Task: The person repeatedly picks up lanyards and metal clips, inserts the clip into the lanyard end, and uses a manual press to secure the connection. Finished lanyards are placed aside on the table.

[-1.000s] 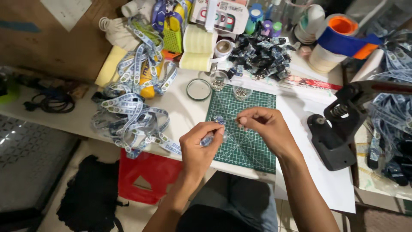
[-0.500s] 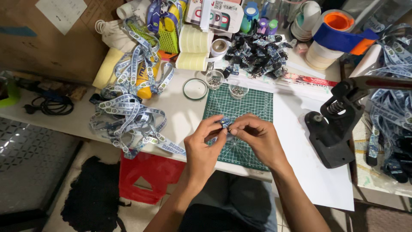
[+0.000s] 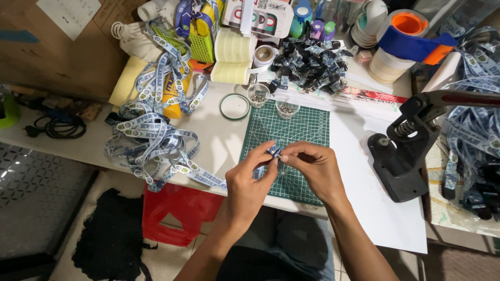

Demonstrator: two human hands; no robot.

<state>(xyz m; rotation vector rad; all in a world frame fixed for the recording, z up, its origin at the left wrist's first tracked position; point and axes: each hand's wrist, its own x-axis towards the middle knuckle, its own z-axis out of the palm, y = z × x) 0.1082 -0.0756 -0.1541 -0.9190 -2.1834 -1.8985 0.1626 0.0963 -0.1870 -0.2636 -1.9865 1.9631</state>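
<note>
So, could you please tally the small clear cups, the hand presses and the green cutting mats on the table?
Small clear cups: 2
Black hand press: 1
Green cutting mat: 1
Total: 4

Cutting mat point(image 3: 307, 125) on bench point(image 3: 359, 208), centre. Two small cups point(image 3: 259, 95) at mat's far edge; tape ring point(image 3: 235, 106) just left of them. Lanyard heap point(image 3: 151, 140) left of mat. Hand press point(image 3: 411, 140) right of mat. Clip pile point(image 3: 312, 62) far behind mat. Left hand point(image 3: 250, 182) and right hand point(image 3: 312, 169) over mat's near half, lanyard end point(image 3: 273, 152) between them.
</note>
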